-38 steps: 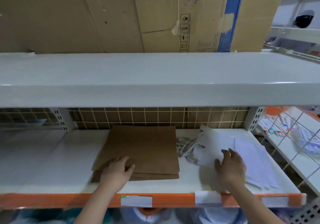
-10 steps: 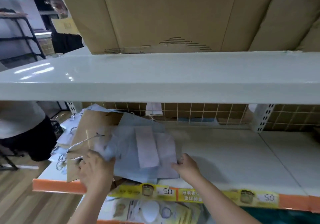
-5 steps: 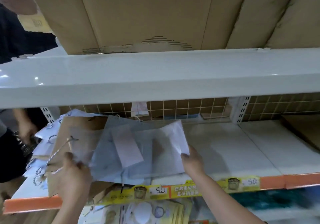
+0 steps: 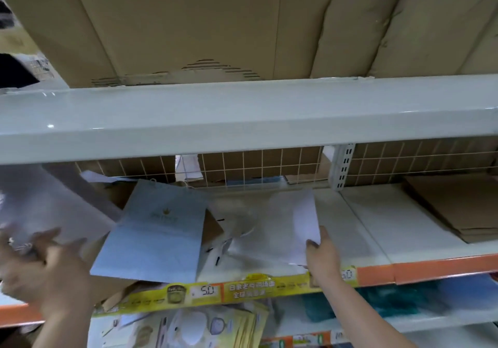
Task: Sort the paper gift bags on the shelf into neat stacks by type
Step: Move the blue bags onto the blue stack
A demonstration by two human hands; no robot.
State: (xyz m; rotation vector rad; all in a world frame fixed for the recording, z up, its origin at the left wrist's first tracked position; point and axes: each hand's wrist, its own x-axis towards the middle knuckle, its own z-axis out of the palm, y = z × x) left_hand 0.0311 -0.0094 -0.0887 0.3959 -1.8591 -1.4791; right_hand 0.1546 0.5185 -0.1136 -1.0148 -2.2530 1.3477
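Note:
A loose heap of flat paper gift bags lies on the white shelf (image 4: 363,229). A pale blue bag (image 4: 159,234) with a small crown mark sits on top, tilted. My right hand (image 4: 322,256) grips the right edge of a white bag (image 4: 283,226) beside it. My left hand (image 4: 45,269), blurred, is at the heap's left end under a white bag (image 4: 45,207); its grip is unclear. A brown bag corner (image 4: 213,229) pokes out from under the blue one. A neat stack of brown bags (image 4: 458,205) lies far right.
The upper shelf (image 4: 242,116) overhangs close above, loaded with cardboard boxes (image 4: 188,24). A wire grid (image 4: 264,164) backs the shelf. Orange and yellow price strips (image 4: 242,288) line the front edge. Packaged goods (image 4: 202,326) fill the shelf below.
The view swung from the sorted brown and white stacks to this mixed heap. Over the last second my right hand slid the white bag rightward, and my left hand shifted left.

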